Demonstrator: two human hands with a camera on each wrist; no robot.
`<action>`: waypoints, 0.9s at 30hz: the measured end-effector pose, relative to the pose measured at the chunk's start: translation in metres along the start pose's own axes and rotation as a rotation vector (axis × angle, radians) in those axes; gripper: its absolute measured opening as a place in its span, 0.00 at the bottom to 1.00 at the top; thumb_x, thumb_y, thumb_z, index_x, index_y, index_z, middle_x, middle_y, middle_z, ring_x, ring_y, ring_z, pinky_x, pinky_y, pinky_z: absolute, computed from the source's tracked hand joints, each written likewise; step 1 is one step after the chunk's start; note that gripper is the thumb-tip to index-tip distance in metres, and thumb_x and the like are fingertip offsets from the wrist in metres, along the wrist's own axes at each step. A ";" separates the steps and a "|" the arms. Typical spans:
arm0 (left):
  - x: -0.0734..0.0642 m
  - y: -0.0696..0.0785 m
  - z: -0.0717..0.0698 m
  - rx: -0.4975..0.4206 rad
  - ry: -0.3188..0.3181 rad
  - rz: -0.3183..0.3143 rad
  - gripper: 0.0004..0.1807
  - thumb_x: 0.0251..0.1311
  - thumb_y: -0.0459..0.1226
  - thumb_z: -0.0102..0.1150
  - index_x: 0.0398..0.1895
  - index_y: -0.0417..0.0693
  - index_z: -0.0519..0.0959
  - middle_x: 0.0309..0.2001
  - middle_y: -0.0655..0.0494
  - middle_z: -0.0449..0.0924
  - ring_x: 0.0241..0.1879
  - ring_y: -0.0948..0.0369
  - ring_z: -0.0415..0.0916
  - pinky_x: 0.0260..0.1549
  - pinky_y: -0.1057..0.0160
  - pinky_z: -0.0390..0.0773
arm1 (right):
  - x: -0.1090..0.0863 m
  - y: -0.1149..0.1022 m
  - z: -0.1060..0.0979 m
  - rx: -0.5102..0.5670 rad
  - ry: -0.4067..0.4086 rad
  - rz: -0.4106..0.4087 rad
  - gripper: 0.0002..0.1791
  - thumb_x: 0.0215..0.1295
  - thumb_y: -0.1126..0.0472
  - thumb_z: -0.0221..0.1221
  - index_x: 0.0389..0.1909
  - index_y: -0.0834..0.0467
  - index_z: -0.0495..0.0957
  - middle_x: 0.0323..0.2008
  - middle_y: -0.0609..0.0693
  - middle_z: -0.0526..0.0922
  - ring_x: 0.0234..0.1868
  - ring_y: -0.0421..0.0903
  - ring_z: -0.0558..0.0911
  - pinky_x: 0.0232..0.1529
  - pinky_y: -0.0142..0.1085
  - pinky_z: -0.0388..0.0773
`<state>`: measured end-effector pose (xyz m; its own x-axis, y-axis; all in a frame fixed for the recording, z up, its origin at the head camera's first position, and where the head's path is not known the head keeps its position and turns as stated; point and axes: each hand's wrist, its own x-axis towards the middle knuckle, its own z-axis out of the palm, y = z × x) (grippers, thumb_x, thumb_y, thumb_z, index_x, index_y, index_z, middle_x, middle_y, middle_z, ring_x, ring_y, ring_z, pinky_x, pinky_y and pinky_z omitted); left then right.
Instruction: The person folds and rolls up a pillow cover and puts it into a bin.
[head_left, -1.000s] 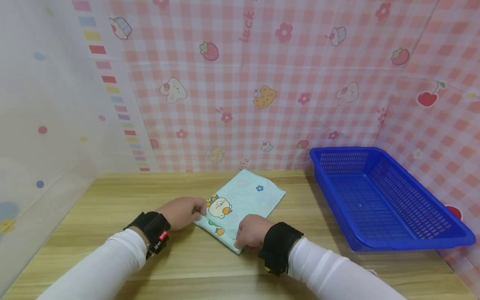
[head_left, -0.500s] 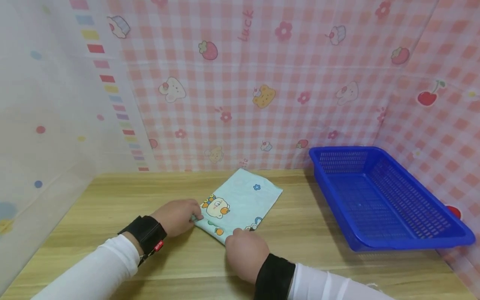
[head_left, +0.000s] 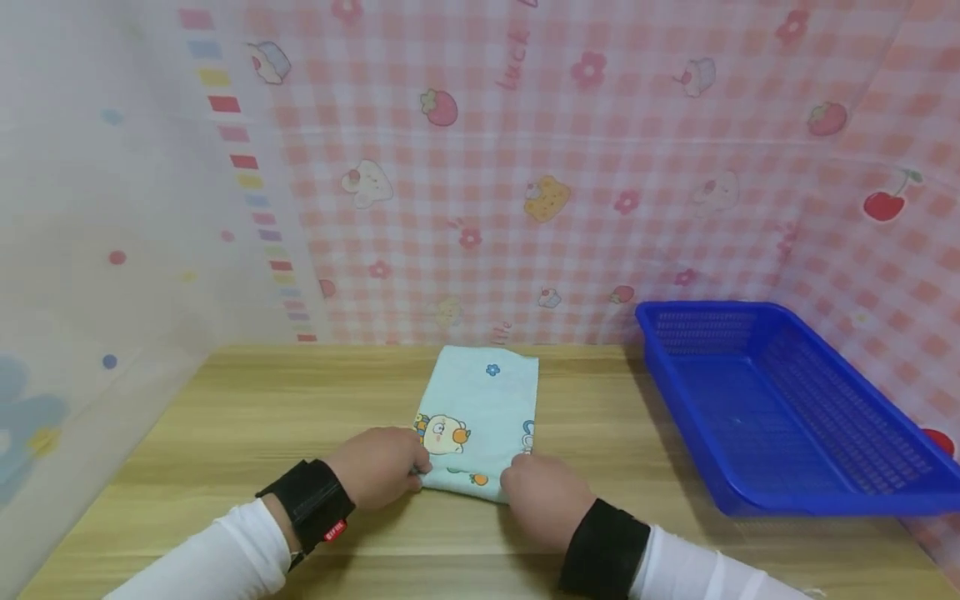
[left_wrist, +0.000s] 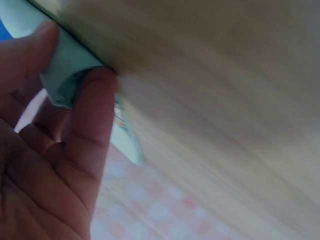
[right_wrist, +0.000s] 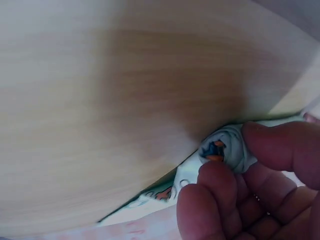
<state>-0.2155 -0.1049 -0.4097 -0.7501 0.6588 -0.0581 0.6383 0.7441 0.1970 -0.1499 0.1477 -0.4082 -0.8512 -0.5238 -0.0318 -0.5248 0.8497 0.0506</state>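
Observation:
A pale mint cloth [head_left: 487, 400] printed with a cartoon animal, an orange and a blue flower lies flat on the wooden table, its near edge turned into a narrow roll. At the roll's left end, my left hand [head_left: 378, 468] pinches the fabric. The left wrist view has the thumb on one side of the rolled cloth [left_wrist: 70, 55] and a fingertip at its open end. My right hand [head_left: 549, 502] grips the right end. Seen from the right wrist, the roll's end [right_wrist: 232, 145] shows a spiral of layers between thumb and fingers, with orange and dark blue print inside.
A blue plastic basket [head_left: 723, 492] with mesh sides stands on the table to the right. Pink checked sheeting [head_left: 480, 183] hangs along the back and right side, and a white dotted sheet [head_left: 112, 308] covers the left. Wooden tabletop [head_left: 300, 383] surrounds the cloth.
The cloth has swung from a slant to lie nearly straight ahead, its far end moving left. My right hand shifted its hold on the rolled edge. The head view has shifted slightly.

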 end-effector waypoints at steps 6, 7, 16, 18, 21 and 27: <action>0.009 0.031 0.005 0.012 -0.002 0.011 0.04 0.60 0.38 0.74 0.37 0.51 0.90 0.36 0.61 0.84 0.34 0.66 0.76 0.40 0.62 0.80 | -0.017 0.026 0.007 0.129 0.023 0.108 0.07 0.63 0.70 0.64 0.27 0.58 0.81 0.27 0.47 0.80 0.28 0.42 0.76 0.36 0.40 0.80; 0.008 0.034 0.007 0.009 0.008 0.006 0.04 0.60 0.38 0.74 0.37 0.50 0.90 0.36 0.61 0.82 0.35 0.65 0.75 0.39 0.62 0.80 | -0.018 0.029 0.008 0.165 0.029 0.126 0.07 0.61 0.71 0.64 0.26 0.57 0.81 0.26 0.46 0.79 0.27 0.42 0.74 0.35 0.40 0.78; 0.002 0.034 0.012 -0.119 0.072 -0.080 0.08 0.58 0.36 0.74 0.41 0.50 0.91 0.39 0.61 0.86 0.36 0.66 0.75 0.42 0.60 0.81 | -0.018 0.045 0.014 0.314 0.037 0.141 0.06 0.56 0.71 0.66 0.32 0.58 0.85 0.31 0.45 0.83 0.31 0.38 0.75 0.39 0.41 0.80; 0.002 0.032 0.014 -0.136 0.086 -0.105 0.07 0.58 0.37 0.75 0.39 0.51 0.91 0.38 0.62 0.88 0.35 0.66 0.76 0.42 0.58 0.81 | -0.018 0.046 0.013 0.326 0.039 0.135 0.08 0.56 0.72 0.64 0.34 0.58 0.87 0.32 0.46 0.84 0.32 0.39 0.75 0.41 0.42 0.81; -0.001 0.031 0.015 -0.156 0.122 -0.138 0.06 0.57 0.38 0.76 0.36 0.52 0.87 0.34 0.63 0.85 0.33 0.65 0.74 0.39 0.58 0.78 | -0.018 0.046 0.012 0.347 0.038 0.120 0.09 0.57 0.72 0.63 0.35 0.58 0.88 0.32 0.46 0.84 0.32 0.38 0.75 0.41 0.42 0.81; -0.003 0.028 0.010 -0.195 0.146 -0.159 0.11 0.58 0.41 0.75 0.28 0.58 0.79 0.28 0.66 0.77 0.28 0.64 0.69 0.33 0.62 0.70 | -0.013 0.051 0.008 0.410 0.008 0.125 0.09 0.60 0.73 0.64 0.36 0.59 0.88 0.35 0.48 0.87 0.35 0.40 0.79 0.45 0.45 0.82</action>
<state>-0.1937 -0.0854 -0.4142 -0.8642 0.5019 0.0352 0.4757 0.7924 0.3819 -0.1658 0.1982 -0.4134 -0.9093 -0.4140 -0.0426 -0.3750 0.8595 -0.3472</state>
